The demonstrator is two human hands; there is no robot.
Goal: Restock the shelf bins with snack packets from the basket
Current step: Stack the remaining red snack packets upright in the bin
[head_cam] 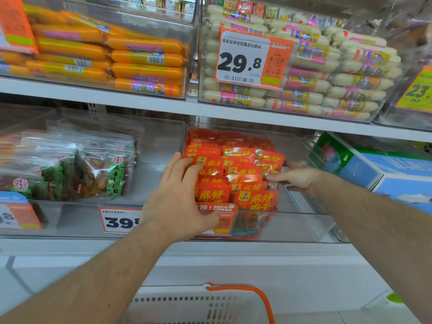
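Note:
Several red snack packets (236, 174) with yellow characters fill a clear plastic shelf bin (301, 223) on the lower shelf. My left hand (180, 197) lies on the left side of the pile, its straight fingers pressing the packets. My right hand (294, 176) is at the pile's right side, its fingers on the edge of one packet; whether it pinches the packet is unclear. A white basket (191, 307) with an orange handle stands below at the bottom edge; its inside is hidden.
Left of the red packets is a bin of clear bags with dried meat (93, 169). Blue and green cartons (374, 164) sit to the right. The upper shelf holds orange sausages (140, 64) and white sausages (327, 76). Price tags (119, 219) hang on the bin fronts.

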